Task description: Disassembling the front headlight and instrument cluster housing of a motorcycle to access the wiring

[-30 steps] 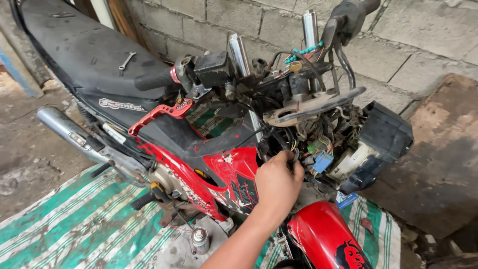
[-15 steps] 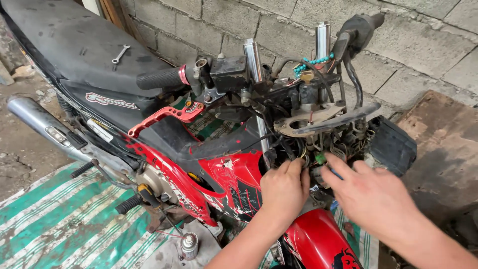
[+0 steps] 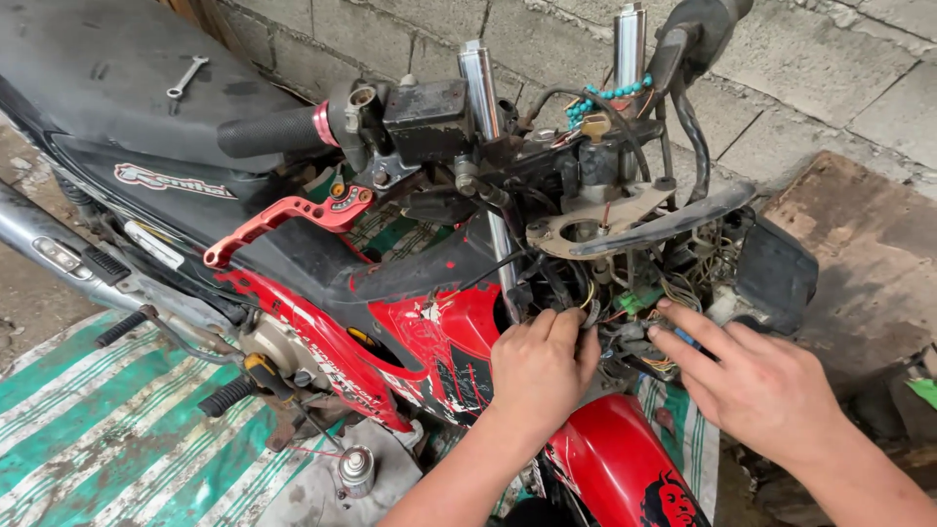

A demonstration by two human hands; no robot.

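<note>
A green-and-white striped woven tarpaulin (image 3: 88,429) is spread over a dirt floor at the left, and a wall of grey concrete blocks (image 3: 839,68) is seen behind. A red and black motorcycle (image 3: 390,293) with its front fairing removed is stood on the tarpaulin. At the far left, a dull chrome exhaust pipe (image 3: 39,239) is seen low beside the frame, and a small steel spanner (image 3: 185,76) is laid on the matte black vinyl seat (image 3: 88,78). Further right, a ribbed black rubber handlebar grip (image 3: 268,132) is followed by a red anodised brake lever (image 3: 283,217). A small silver cylindrical can (image 3: 356,468) is stood on the cloth below the engine. Two polished fork tubes (image 3: 480,78) rise behind the bars, and a string of turquoise beads (image 3: 615,93) is hung between them.

The left hand (image 3: 542,366) is curled, its fingertips pinched on a dark wire of the exposed tangle of coloured wires (image 3: 634,303) under the steering head. The wiring is partly blocked by a flat grey metal bracket (image 3: 625,224) above it. The right hand (image 3: 756,381) is loosely open, its index and middle fingers extended into the same wiring, touching near a green plastic connector (image 3: 639,298); nothing is gripped by it. A glossy red front mudguard (image 3: 615,468) lies below both wrists, and a black plastic housing (image 3: 776,273) is seen at the right.
</note>
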